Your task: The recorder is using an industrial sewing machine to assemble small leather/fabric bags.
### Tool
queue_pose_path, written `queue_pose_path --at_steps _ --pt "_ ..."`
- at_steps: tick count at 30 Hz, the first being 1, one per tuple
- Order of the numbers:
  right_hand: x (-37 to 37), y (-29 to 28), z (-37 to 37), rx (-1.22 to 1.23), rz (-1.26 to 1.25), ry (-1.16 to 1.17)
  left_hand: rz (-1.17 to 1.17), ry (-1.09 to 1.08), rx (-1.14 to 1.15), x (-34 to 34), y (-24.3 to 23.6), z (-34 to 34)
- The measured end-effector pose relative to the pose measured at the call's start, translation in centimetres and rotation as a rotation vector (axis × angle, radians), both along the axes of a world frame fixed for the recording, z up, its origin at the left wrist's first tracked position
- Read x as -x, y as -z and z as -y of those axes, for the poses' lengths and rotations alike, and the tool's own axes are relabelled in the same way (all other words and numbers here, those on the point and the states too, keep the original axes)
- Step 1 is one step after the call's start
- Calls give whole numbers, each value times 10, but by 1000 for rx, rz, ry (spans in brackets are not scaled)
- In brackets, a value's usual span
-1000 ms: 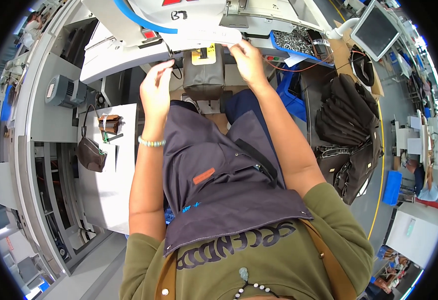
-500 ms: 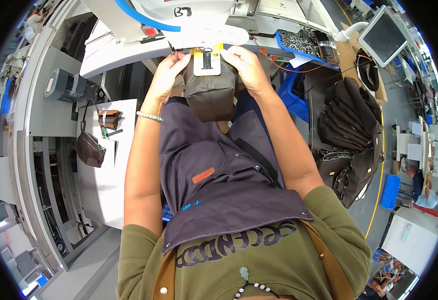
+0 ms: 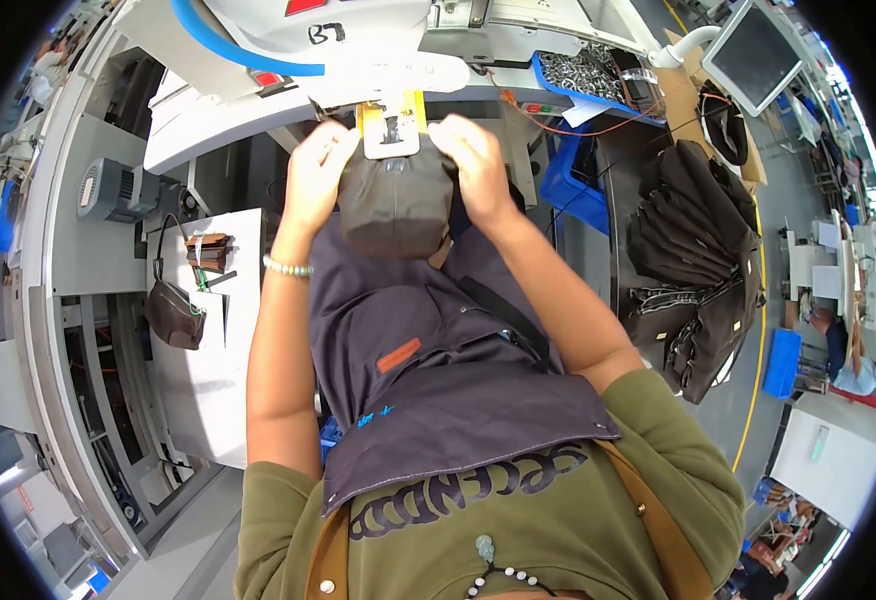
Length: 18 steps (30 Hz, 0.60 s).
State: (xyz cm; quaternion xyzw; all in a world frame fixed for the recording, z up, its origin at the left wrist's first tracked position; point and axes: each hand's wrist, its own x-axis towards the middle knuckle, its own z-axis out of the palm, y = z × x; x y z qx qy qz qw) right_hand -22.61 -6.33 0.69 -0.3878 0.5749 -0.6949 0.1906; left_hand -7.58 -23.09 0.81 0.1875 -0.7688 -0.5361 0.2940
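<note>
A dark brown leather-like pouch [image 3: 395,210] hangs at the end of the white machine arm [image 3: 398,72], in front of my lap. On its upper part lies a pale metal plate [image 3: 392,146] with a dark slot and yellow strips at its sides. My left hand [image 3: 318,175] is closed on the pouch's left upper edge, fingers bent and thumb toward the plate. Opposite it, my right hand [image 3: 476,168] pinches the right upper edge. Both hands are slightly blurred, and the pouch's opening is hidden under the machine arm.
To the left, a white side table [image 3: 213,370] holds a small brown pouch [image 3: 175,315] and a bundle of brown pieces [image 3: 208,252]. At right are a blue tray [image 3: 583,80] of metal parts, a blue bin [image 3: 573,185], stacked dark bags [image 3: 693,235] and a screen [image 3: 753,55].
The whole view has shifted, with the machine now farther left. My hands and the pouch have come slightly toward me. A dark pointed thing by my left fingers no longer shows.
</note>
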Motion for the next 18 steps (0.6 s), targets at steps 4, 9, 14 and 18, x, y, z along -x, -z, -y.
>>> queue_pose_path --at_steps 4,9,14,18 --pt "-33 -5 -37 -42 -29 -87 9 -2 20 -34 -7 -53" --pt "9 17 -28 29 -35 -132 19 -81 -60 -83 22 -88" --pt "133 62 48 -481 -790 278 11 -221 -183 -90 40 -85" --pt "159 81 78 -817 -1202 229 96 -288 -12 -94 31 -93"
